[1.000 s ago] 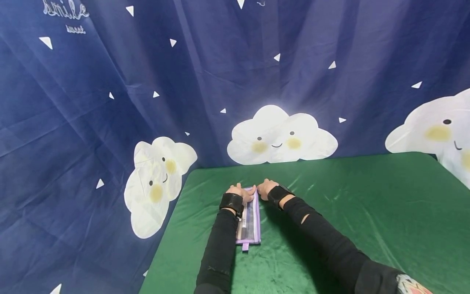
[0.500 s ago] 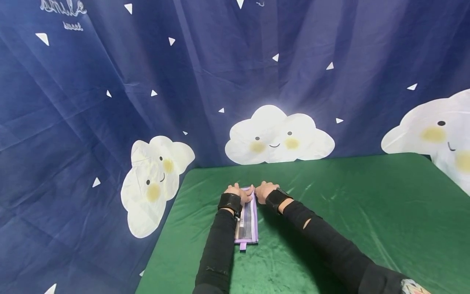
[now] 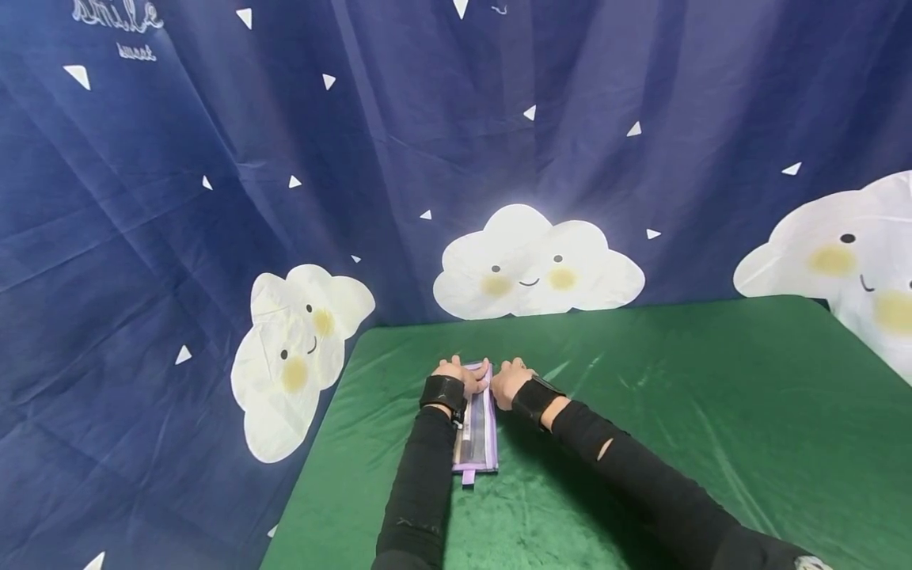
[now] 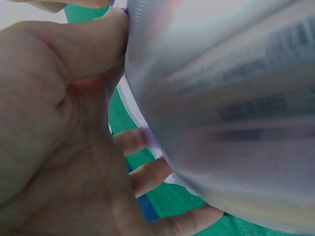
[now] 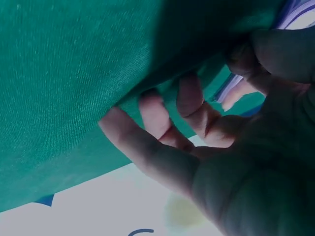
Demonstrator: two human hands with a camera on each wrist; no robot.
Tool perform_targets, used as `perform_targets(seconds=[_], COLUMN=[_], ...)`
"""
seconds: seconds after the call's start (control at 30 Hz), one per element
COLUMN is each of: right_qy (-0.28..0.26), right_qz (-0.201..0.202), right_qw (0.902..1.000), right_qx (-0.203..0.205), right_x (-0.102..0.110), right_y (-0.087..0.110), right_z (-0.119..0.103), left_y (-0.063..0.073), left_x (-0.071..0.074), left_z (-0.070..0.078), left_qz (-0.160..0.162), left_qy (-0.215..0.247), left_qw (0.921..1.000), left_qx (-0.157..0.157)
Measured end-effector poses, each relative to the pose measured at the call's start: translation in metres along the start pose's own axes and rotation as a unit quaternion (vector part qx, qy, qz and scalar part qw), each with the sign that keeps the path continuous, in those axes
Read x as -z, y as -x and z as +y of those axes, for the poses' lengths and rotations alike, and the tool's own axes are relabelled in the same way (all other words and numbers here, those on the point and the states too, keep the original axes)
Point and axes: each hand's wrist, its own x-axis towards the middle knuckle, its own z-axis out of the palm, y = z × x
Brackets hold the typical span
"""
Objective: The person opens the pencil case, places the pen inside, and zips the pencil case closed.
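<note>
A see-through pencil case with lilac trim lies lengthwise on the green cloth, its small tab towards me. My left hand holds its far end; in the left wrist view the thumb presses the edge and the other fingers spread along the trim. Printed strips show blurred through the clear case. At the case's right edge is my right hand. Its thumb and index finger pinch at the lilac zipper in the right wrist view, the other fingers loosely bent. The zipper pull itself is hidden.
Green cloth covers the table. Behind it and to the left hangs a dark blue curtain printed with white clouds and small triangles. Both wrists wear black bands.
My right hand has moved a little towards me along the case's right edge. The left hand keeps its place on the case, and the whole head view has shifted slightly.
</note>
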Motion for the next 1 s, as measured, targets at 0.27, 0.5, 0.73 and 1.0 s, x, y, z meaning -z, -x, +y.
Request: perform_targets(seconds=[0.27, 0.5, 0.73, 1.0], right_qy=[0.108, 0.143, 0.160, 0.148], right_qz=[-0.011, -0.010, -0.045, -0.071], right_qw=[0.9920, 0.9849, 0.9807, 0.9798], right_qx=[0.063, 0.098, 0.104, 0.114], right_x=[-0.002, -0.006, -0.008, -0.008], right_y=[0.010, 0.018, 0.030, 0.039], right_z=[0.001, -0.001, -0.012, -0.017], left_y=[0.002, 0.003, 0.004, 0.005], left_x=[-0.002, -0.006, -0.006, -0.004], left_z=[0.001, -0.001, -0.003, -0.004], left_qz=[0.012, 0.010, 0.033, 0.020], left_qy=[0.021, -0.015, -0.022, -0.031], left_qw=[0.9997, 0.9997, 0.9992, 0.9993], left_qx=[0.009, -0.019, -0.006, 0.008])
